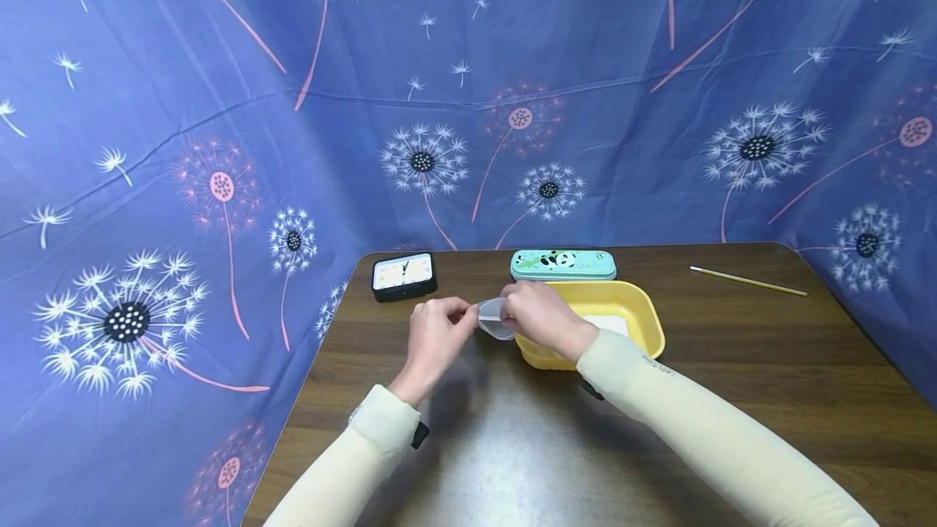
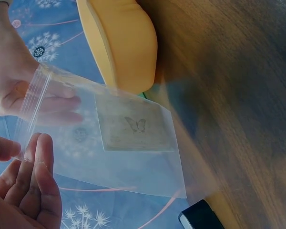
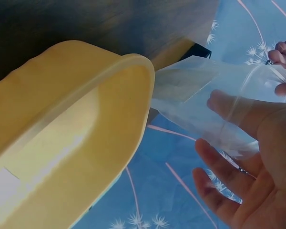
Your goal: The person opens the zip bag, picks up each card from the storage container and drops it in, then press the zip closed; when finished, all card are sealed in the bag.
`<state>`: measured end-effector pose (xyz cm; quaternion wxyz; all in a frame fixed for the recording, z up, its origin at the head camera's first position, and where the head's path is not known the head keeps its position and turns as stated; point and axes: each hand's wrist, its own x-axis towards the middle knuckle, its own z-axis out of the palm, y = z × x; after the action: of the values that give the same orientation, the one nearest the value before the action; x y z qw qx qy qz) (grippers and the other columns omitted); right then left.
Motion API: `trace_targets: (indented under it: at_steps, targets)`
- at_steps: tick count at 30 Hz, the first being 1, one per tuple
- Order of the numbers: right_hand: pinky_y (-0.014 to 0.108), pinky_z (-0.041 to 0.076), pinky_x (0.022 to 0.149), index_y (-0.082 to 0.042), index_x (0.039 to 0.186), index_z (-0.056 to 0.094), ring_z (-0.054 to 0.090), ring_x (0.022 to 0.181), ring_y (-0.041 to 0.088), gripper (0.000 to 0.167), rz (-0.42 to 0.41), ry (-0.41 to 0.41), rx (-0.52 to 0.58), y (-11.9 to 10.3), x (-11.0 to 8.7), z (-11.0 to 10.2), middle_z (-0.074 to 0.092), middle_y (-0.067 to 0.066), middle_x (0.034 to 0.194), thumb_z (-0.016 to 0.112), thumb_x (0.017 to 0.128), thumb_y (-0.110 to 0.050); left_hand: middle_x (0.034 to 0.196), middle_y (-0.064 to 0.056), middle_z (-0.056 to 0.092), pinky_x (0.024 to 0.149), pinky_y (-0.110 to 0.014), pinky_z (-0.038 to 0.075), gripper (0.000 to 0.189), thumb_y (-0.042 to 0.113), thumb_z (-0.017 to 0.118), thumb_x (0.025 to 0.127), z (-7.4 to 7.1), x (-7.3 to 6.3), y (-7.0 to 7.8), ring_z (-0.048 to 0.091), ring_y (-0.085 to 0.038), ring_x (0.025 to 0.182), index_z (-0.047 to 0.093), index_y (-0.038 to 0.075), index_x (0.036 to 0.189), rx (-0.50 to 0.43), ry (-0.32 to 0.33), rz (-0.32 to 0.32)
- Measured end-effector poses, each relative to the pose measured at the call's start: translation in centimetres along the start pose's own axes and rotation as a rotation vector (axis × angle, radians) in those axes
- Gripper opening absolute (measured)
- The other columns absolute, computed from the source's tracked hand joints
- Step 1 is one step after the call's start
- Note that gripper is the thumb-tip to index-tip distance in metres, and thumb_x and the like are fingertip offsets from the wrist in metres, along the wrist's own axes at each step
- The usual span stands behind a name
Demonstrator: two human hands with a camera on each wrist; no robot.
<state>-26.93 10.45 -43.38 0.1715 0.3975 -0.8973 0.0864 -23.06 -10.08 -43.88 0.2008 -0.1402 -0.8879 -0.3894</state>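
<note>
1. Brown wood table (image 1: 505,446), smooth and shiny, is under both hands.
2. Left hand (image 1: 439,332) pinches the zip end of a soft, see-through bag (image 2: 86,167); right hand (image 1: 542,315) holds that end too. A flat butterfly card (image 2: 138,126) shows through.
3. They seem to be working the zip, which calls for light, steady fingers.
4. Under the right wrist: hard yellow tub (image 1: 545,360), round corners.
5. Past the left hand: boxy clock (image 1: 404,271). Past the right: green tin (image 1: 564,264).
6. Far right of the grip: thin pencil (image 1: 747,280). Behind: creased blue cloth (image 1: 468,23).

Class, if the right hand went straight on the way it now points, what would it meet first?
The clear bag at the fingertips of the right hand; beyond it, probably the clock, though depth is unclear and the left hand lies close to that line.
</note>
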Motion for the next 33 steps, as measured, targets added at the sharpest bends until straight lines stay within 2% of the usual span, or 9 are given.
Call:
trace_targets:
  at_steps: [6,15,21,25,33]
  targets:
    - [0.038,0.057,0.072,-0.014,0.082,0.082,0.068,0.080,0.022,0.008,-0.023,0.039,0.022,0.0,-0.7,-1.0,0.074,0.004,0.094,0.086,0.083,-0.007,0.063,0.013,0.065,0.048,-0.027,0.045,0.018,0.020,0.073,0.095,-0.2,0.0,0.1,0.057,-0.004,0.053,0.080,0.015,0.080,-0.005,-0.003,0.009]
    - [0.038,0.057,0.073,-0.011,0.089,0.080,0.069,0.079,0.017,0.005,-0.034,0.108,0.080,0.5,-1.8,-4.0,0.073,-0.001,0.091,0.083,0.087,-0.007,0.063,0.013,0.065,0.050,-0.027,0.046,0.016,0.019,0.074,0.094,-0.3,0.1,0.0,0.057,-0.004,0.054,0.080,0.015,0.080,-0.003,0.009,0.016]
    - [0.040,0.056,0.066,-0.015,0.087,0.078,0.069,0.075,0.016,0.009,0.030,0.156,0.060,2.5,-3.1,-4.9,0.072,-0.006,0.085,0.081,0.087,-0.007,0.063,0.014,0.065,0.051,-0.027,0.045,0.016,0.020,0.073,0.095,-0.3,0.1,0.0,0.057,-0.005,0.054,0.081,0.016,0.081,-0.001,0.002,0.005]
    - [0.040,0.054,0.061,-0.016,0.085,0.078,0.066,0.071,0.015,0.010,0.106,0.124,0.034,4.8,-4.2,-4.6,0.072,-0.007,0.083,0.079,0.088,-0.006,0.063,0.014,0.064,0.050,-0.028,0.045,0.016,0.019,0.074,0.095,-0.4,0.0,0.0,0.057,-0.006,0.053,0.080,0.016,0.081,-0.009,0.001,0.003]
    - [0.035,0.046,0.055,-0.019,0.077,0.073,0.053,0.061,0.010,0.022,0.243,-0.062,0.030,9.2,-6.6,-2.6,0.065,-0.009,0.072,0.072,0.092,-0.003,0.063,0.014,0.064,0.050,-0.028,0.044,0.016,0.020,0.074,0.095,-0.5,-0.1,0.0,0.056,-0.005,0.053,0.081,0.014,0.082,-0.003,-0.003,0.002]
